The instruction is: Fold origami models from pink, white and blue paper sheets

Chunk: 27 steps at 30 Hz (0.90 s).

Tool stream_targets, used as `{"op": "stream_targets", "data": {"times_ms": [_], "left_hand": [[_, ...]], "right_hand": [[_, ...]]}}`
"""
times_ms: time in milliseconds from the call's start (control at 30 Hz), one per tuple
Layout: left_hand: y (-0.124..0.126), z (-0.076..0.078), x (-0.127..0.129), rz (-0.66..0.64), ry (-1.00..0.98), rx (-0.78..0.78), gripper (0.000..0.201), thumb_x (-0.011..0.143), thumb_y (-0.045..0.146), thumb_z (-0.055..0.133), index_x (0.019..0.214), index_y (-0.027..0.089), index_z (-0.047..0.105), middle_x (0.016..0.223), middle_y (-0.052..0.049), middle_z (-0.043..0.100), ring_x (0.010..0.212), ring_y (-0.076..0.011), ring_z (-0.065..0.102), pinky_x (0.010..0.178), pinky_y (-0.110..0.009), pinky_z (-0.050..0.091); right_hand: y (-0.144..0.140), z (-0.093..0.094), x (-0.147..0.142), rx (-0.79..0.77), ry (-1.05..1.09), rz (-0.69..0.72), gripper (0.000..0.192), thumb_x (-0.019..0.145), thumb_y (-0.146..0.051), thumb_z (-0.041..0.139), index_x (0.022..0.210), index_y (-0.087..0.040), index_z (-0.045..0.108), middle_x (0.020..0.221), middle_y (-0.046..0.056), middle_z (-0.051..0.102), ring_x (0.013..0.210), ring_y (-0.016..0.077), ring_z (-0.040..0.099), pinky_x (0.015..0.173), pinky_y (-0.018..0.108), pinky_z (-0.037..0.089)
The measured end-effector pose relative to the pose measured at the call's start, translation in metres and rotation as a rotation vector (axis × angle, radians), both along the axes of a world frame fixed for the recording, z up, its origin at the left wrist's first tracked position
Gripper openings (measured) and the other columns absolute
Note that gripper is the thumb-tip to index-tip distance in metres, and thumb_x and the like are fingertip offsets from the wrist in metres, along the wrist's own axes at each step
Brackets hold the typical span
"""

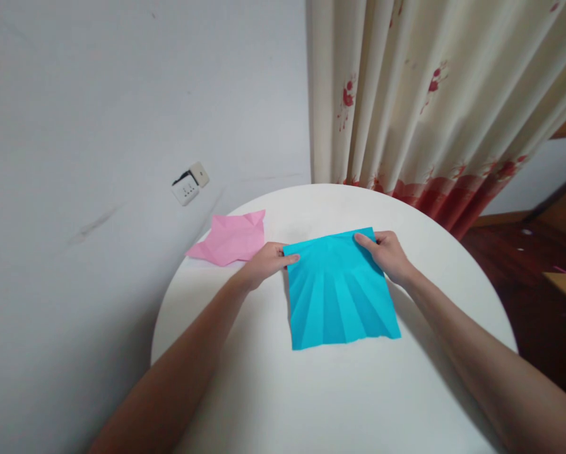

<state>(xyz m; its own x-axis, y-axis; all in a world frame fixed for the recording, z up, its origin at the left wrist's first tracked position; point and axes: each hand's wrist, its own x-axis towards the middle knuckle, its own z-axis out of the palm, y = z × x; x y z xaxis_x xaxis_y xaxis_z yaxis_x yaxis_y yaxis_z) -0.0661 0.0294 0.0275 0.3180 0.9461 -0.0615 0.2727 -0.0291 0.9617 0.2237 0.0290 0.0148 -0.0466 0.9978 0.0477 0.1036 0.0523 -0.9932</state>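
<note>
Clearly, both hands are occupied: the left hand point(264, 261) pinches a bright blue, roughly square sheet of creased paper point(340, 296) near its far left corner, with the thumb on top, and the right hand point(389, 252) pinches it in the same manner close to the far right corner. I suppose that the corners are chosen because two separated grips can hold the far edge stretched, while the middle is left free and uncovered. The blue sheet therefore lies between the two hands and extends from them toward the near side, where its creases open like a fan and its near edge is a little wavy. Whether this near edge touches the round white table point(330, 403) below, I cannot tell. Further outward, just beside the left hand on its left, a crumpled pink sheet of paper point(236, 239) rests at the far left of the table, perhaps placed aside so that the blue one has enough room. Beyond the table are a white wall socket point(185, 190) on the left and a cream curtain with red flowers point(406, 94) on the far right.
</note>
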Motion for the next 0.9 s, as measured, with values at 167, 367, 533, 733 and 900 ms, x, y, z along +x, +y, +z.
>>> {"op": "stream_targets", "data": {"times_ms": [167,367,533,733,900], "left_hand": [[-0.002,0.007,0.0,-0.119,-0.005,-0.078,0.069,0.062,0.04,0.086,0.123,0.016,0.066,0.115,-0.015,0.071,0.102,-0.0292,0.067,0.084,-0.036,0.052],[-0.009,0.007,0.017,-0.246,0.204,-0.013,0.043,0.078,0.052,0.067,0.059,0.014,0.061,0.053,0.001,0.055,0.053,-0.0129,0.05,0.049,-0.024,0.032],[-0.007,0.0,0.021,-0.23,0.383,0.21,0.046,0.086,0.043,0.054,0.05,0.017,0.041,0.049,0.004,0.033,0.05,-0.0093,0.033,0.048,-0.025,0.02],[-0.002,-0.003,0.01,-0.124,0.47,0.301,0.027,0.085,0.036,0.055,0.07,0.016,0.066,0.07,-0.002,0.064,0.071,-0.0173,0.059,0.063,-0.025,0.039],[0.001,-0.005,-0.001,0.024,0.184,0.1,0.035,0.076,0.048,0.07,0.083,0.014,0.071,0.079,-0.006,0.07,0.076,-0.0197,0.062,0.071,-0.028,0.045]], "right_hand": [[-0.009,-0.004,-0.017,-0.075,-0.069,0.266,0.047,0.074,-0.06,0.068,0.062,-0.015,0.066,0.058,0.002,0.061,0.048,0.0128,0.048,0.044,0.025,0.039],[-0.015,-0.01,-0.034,0.007,-0.14,0.325,0.051,0.081,-0.058,0.062,0.054,-0.016,0.053,0.05,-0.003,0.045,0.046,0.0084,0.035,0.041,0.022,0.027],[-0.015,-0.014,-0.031,0.052,-0.157,0.46,0.049,0.086,-0.055,0.057,0.057,-0.016,0.052,0.053,-0.003,0.045,0.05,0.0087,0.035,0.046,0.023,0.029],[-0.01,-0.022,-0.029,0.072,-0.199,0.243,0.049,0.083,-0.054,0.06,0.052,-0.018,0.046,0.048,-0.004,0.039,0.047,0.0087,0.031,0.043,0.024,0.023],[-0.006,-0.02,-0.021,0.005,0.0,0.024,0.046,0.075,-0.055,0.067,0.053,-0.017,0.053,0.049,-0.002,0.046,0.046,0.0101,0.037,0.043,0.025,0.028]]}}
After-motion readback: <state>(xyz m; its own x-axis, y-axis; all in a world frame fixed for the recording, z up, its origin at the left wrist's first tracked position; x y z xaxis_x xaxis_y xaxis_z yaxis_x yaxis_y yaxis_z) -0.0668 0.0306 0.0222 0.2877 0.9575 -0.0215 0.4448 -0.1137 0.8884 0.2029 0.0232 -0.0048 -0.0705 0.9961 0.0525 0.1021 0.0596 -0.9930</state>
